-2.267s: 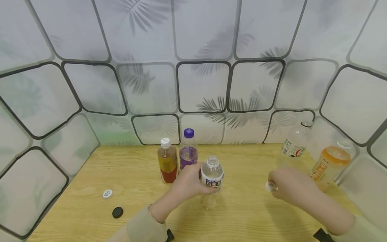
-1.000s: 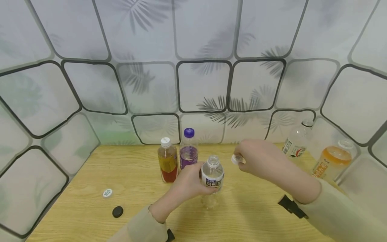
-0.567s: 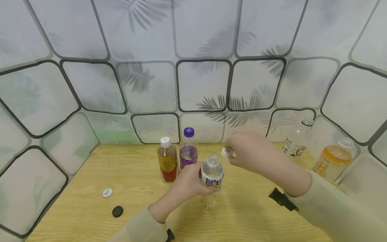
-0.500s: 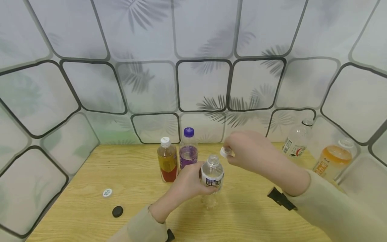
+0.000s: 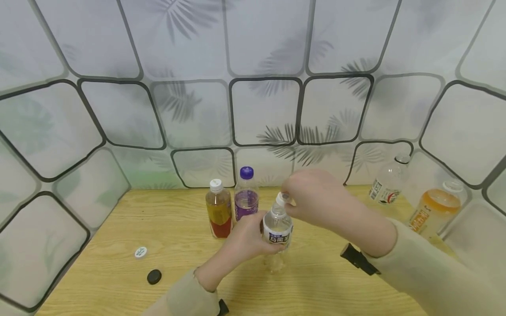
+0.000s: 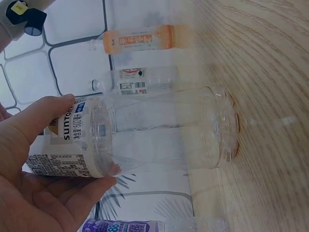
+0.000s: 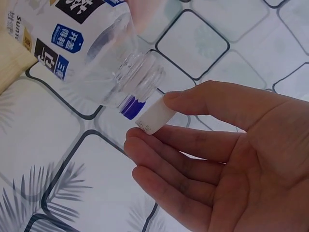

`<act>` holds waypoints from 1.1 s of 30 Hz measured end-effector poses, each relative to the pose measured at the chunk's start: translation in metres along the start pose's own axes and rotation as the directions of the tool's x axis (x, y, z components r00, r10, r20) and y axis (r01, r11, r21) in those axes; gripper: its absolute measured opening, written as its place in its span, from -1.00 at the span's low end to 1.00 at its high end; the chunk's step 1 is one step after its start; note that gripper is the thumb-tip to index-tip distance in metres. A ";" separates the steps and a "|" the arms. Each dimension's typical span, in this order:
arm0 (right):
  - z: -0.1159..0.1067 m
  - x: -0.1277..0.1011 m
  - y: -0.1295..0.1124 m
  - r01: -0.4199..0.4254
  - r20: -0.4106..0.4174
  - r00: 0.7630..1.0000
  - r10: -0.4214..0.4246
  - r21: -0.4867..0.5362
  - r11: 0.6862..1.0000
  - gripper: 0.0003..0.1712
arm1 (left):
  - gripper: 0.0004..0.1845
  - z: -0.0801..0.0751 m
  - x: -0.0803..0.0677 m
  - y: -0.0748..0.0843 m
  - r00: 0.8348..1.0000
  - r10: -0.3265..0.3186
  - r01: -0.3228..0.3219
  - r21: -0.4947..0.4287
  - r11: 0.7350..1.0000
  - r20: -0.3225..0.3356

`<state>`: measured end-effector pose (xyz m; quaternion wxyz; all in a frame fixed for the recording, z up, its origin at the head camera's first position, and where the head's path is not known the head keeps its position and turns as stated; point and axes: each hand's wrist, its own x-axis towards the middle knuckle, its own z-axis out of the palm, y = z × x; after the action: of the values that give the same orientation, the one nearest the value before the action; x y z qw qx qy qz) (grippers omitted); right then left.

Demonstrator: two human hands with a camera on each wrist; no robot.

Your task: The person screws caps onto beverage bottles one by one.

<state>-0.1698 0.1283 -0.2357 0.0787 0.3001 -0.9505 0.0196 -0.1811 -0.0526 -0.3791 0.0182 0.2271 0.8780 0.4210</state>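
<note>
My left hand (image 5: pixel 253 235) grips a clear plastic bottle (image 6: pixel 159 130) round its white label, and the bottle stands upright on the wooden table. Its neck (image 7: pixel 142 75) is uncapped, with the threads showing. Between thumb and fingers, my right hand (image 7: pixel 207 150) pinches a white bottle cap (image 7: pixel 157 116). The cap is tilted and right at the mouth of the bottle. Behind my left hand are a bottle with a purple cap (image 5: pixel 247 173) and a bottle of amber drink (image 5: pixel 219 215) with a white cap.
A white cap (image 5: pixel 140 252) and a black cap (image 5: pixel 154 276) lie on the table (image 5: pixel 106 281) at the left. At the right stand an uncapped clear bottle (image 5: pixel 387 184) and an orange-labelled bottle (image 5: pixel 436 206). A patterned wall (image 5: pixel 265 114) rises behind the table.
My right hand has come left from beside the orange-labelled bottle, carrying the white cap to the mouth of the held bottle. My left hand and its bottle have stayed in place.
</note>
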 end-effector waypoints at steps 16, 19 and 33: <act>0.004 -0.002 -0.013 0.025 -0.004 1.000 -0.025 -0.003 1.000 -0.86 | -0.39 0.000 0.000 -0.001 1.000 -0.006 0.006 -0.003 1.000 0.004; 0.005 -0.002 -0.013 0.026 -0.003 1.000 -0.026 -0.016 1.000 -0.88 | -0.39 0.001 0.000 -0.001 1.000 -0.011 0.011 -0.009 1.000 0.008; 0.008 -0.002 -0.012 0.048 -0.048 0.998 -0.049 -0.032 0.998 -0.78 | -0.38 0.000 0.000 -0.001 1.000 -0.007 0.007 -0.016 1.000 0.004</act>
<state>-0.1622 0.1190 -0.2442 0.1072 0.3212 -0.9409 0.0103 -0.1812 -0.0531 -0.3798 0.0235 0.2246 0.8753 0.4276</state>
